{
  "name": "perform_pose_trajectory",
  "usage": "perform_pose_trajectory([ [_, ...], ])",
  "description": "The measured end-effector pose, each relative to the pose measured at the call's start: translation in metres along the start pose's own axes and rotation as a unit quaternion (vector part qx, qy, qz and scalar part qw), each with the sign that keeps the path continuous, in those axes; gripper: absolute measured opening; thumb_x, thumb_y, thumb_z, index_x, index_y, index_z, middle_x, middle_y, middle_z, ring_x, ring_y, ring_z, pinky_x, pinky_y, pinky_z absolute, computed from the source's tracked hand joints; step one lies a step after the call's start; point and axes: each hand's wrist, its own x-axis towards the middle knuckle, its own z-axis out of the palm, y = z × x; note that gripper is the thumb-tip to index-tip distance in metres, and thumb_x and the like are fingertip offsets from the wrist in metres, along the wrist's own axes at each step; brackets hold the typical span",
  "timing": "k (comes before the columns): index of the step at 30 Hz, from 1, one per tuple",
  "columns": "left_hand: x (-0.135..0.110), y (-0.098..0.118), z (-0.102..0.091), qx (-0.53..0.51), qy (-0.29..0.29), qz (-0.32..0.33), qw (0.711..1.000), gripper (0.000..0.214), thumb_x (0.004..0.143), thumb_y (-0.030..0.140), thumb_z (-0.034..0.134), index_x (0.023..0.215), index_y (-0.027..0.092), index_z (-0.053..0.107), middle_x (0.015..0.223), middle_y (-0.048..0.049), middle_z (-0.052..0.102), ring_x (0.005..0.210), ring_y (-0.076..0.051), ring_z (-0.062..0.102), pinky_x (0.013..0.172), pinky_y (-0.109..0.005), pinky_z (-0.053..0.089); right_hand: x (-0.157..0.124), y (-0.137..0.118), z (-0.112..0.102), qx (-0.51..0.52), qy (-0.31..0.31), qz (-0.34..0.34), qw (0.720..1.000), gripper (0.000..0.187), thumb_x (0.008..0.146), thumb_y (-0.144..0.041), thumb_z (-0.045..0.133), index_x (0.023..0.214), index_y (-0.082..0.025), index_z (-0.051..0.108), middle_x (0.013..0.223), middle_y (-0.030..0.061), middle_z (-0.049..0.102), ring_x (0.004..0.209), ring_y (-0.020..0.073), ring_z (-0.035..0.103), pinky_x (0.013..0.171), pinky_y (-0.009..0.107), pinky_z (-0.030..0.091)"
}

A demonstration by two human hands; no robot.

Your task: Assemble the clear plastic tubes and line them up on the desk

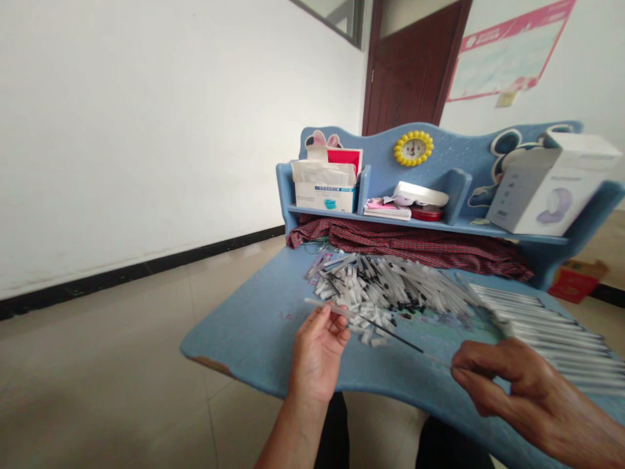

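My left hand (319, 348) pinches a clear pen barrel (326, 306) between thumb and fingers, just above the near part of the blue desk (244, 326). My right hand (508, 384) is closed in a pinch on the end of a thin black refill (395, 339), whose other end goes into the barrel. Behind both hands lies a heap of pen barrels and caps (390, 290). A row of finished pens (547, 326) lies at the right, beside my right hand.
A red checked cloth (415, 244) lies under the desk's shelf. On the shelf stand a tissue box (325, 185), books (388, 210), a red tin (427, 212) and a white carton (547, 189). A yellow clock (413, 148) hangs on the back panel. Tiled floor lies left.
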Motion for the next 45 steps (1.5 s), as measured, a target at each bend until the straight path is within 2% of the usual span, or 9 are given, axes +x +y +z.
perform_pose_trajectory([
  [11,-0.003,-0.001,-0.002,0.033,-0.032,0.006,0.999,0.017,0.065,0.016,0.071,0.076,0.011,0.059,0.071,-0.0042,0.066,0.057,-0.008,0.057,0.05,-0.017,0.046,0.006,-0.001,0.002,0.01,-0.01,0.009,1.0,0.035,0.09,-0.038,0.036,0.061,-0.02,0.044,0.053,-0.0026,0.038,0.048,0.0095,0.036,0.047,0.024,0.027],
  [15,-0.003,0.0,-0.001,0.043,-0.032,0.006,0.999,0.019,0.063,0.016,0.072,0.076,0.011,0.059,0.07,-0.0032,0.066,0.056,-0.008,0.056,0.049,-0.017,0.046,0.011,-0.007,-0.006,0.025,-0.026,-0.003,0.999,0.032,0.089,-0.03,0.038,0.06,-0.019,0.041,0.054,-0.0031,0.039,0.05,0.0084,0.036,0.047,0.023,0.027],
  [18,-0.002,0.0,-0.001,0.057,-0.034,0.009,0.998,0.02,0.061,0.016,0.074,0.074,0.012,0.059,0.07,-0.0029,0.066,0.056,-0.008,0.057,0.05,-0.018,0.046,0.013,-0.015,-0.011,0.033,-0.034,-0.013,0.999,0.031,0.087,-0.025,0.041,0.057,-0.018,0.037,0.053,-0.0041,0.034,0.049,0.0075,0.032,0.046,0.022,0.025],
  [24,-0.002,0.001,0.001,0.084,-0.045,0.007,0.995,0.021,0.058,0.016,0.075,0.072,0.012,0.059,0.066,-0.0015,0.064,0.053,-0.008,0.055,0.049,-0.018,0.045,0.016,-0.023,-0.012,0.041,-0.04,-0.025,0.998,0.031,0.085,-0.022,0.043,0.055,-0.018,0.035,0.051,-0.0051,0.031,0.049,0.0065,0.029,0.046,0.021,0.026],
  [30,-0.004,0.001,0.002,0.105,-0.071,-0.012,0.992,0.022,0.057,0.016,0.075,0.072,0.012,0.059,0.059,0.001,0.06,0.05,-0.008,0.054,0.045,-0.018,0.043,0.034,-0.021,-0.001,0.046,0.003,-0.037,0.998,0.029,0.087,-0.025,0.043,0.059,-0.016,0.048,0.052,-0.004,0.044,0.049,0.0065,0.037,0.046,0.02,0.028],
  [34,-0.004,0.002,0.001,0.104,-0.074,-0.017,0.992,0.023,0.057,0.015,0.075,0.074,0.012,0.06,0.061,0.0005,0.062,0.05,-0.008,0.054,0.044,-0.018,0.043,0.058,-0.026,0.014,0.012,0.066,-0.068,0.995,0.026,0.086,-0.027,0.046,0.065,-0.016,0.057,0.054,-0.0038,0.048,0.05,0.0067,0.042,0.048,0.019,0.029],
  [38,-0.002,0.002,0.0,0.09,-0.08,-0.029,0.992,0.021,0.059,0.014,0.075,0.074,0.012,0.062,0.061,0.0007,0.062,0.049,-0.007,0.054,0.045,-0.017,0.043,0.076,-0.034,0.026,-0.019,0.105,-0.055,0.993,0.028,0.087,-0.034,0.047,0.071,-0.018,0.063,0.058,-0.0007,0.058,0.054,0.0092,0.05,0.051,0.02,0.031],
  [42,-0.001,0.003,0.0,0.063,-0.071,-0.034,0.995,0.016,0.06,0.012,0.073,0.072,0.011,0.062,0.059,0.0006,0.061,0.049,-0.007,0.054,0.044,-0.017,0.044,0.079,-0.035,0.027,-0.022,0.107,-0.041,0.993,0.032,0.087,-0.042,0.047,0.072,-0.019,0.064,0.062,0.0009,0.063,0.056,0.0109,0.053,0.053,0.02,0.034],
  [45,-0.001,0.004,0.001,0.043,-0.048,-0.041,0.997,0.012,0.062,0.01,0.07,0.07,0.012,0.062,0.06,-0.0001,0.062,0.049,-0.008,0.054,0.043,-0.017,0.045,0.074,-0.026,0.017,-0.023,0.118,-0.028,0.992,0.036,0.086,-0.046,0.047,0.069,-0.019,0.063,0.056,-0.0003,0.06,0.053,0.0106,0.052,0.051,0.02,0.032],
])
